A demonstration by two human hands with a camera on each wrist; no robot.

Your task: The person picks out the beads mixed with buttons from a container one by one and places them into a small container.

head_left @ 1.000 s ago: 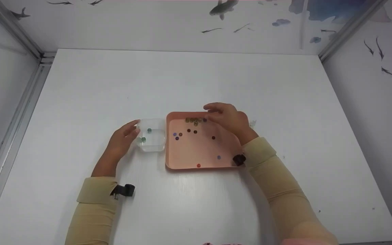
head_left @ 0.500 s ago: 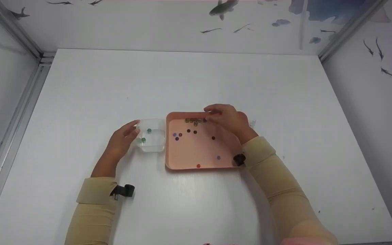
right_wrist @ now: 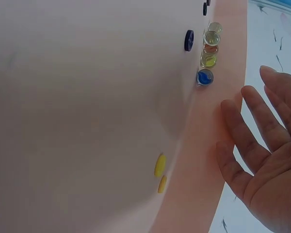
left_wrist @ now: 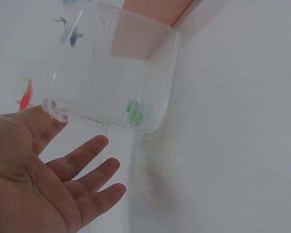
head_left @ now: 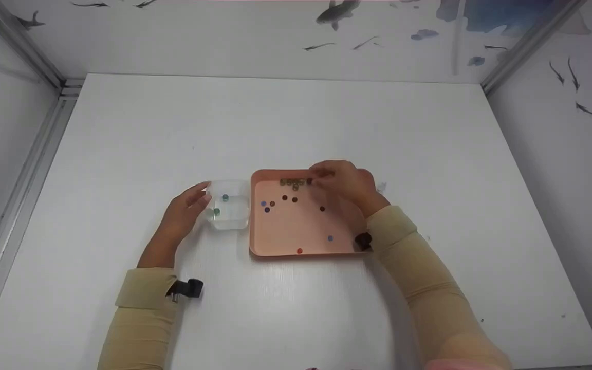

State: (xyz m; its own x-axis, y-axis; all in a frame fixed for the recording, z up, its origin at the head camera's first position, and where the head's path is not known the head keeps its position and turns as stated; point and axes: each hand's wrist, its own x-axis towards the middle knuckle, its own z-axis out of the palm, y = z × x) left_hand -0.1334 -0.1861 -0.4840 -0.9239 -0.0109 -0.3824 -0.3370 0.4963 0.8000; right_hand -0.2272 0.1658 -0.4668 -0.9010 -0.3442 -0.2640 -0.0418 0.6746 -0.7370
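Note:
A clear plastic container (head_left: 232, 208) stands left of the pink tray (head_left: 285, 239), tilt unclear. My left hand (head_left: 183, 213) holds its left rim with thumb and forefinger; the other fingers (left_wrist: 87, 160) spread free in the left wrist view. Green marbles (left_wrist: 134, 114) lie inside the container. Over the tray's far side, my right hand (head_left: 345, 180) reaches toward a dark marble (head_left: 310, 181) at the end of a row. In the right wrist view that row ends in a blue-swirled marble (right_wrist: 204, 77), apart from my extended fingers (right_wrist: 245, 136).
Several yellowish marbles (head_left: 289, 182) line the tray's far wall. Dark, blue and red marbles are scattered over its floor, one red marble (head_left: 299, 251) by the near edge. A small clear item (head_left: 381, 187) lies right of the tray on the white table (head_left: 275, 318).
My right hand's forefinger has lowered and come closer to the thumb, near the dark marble. The left hand, container and tray stay as they were.

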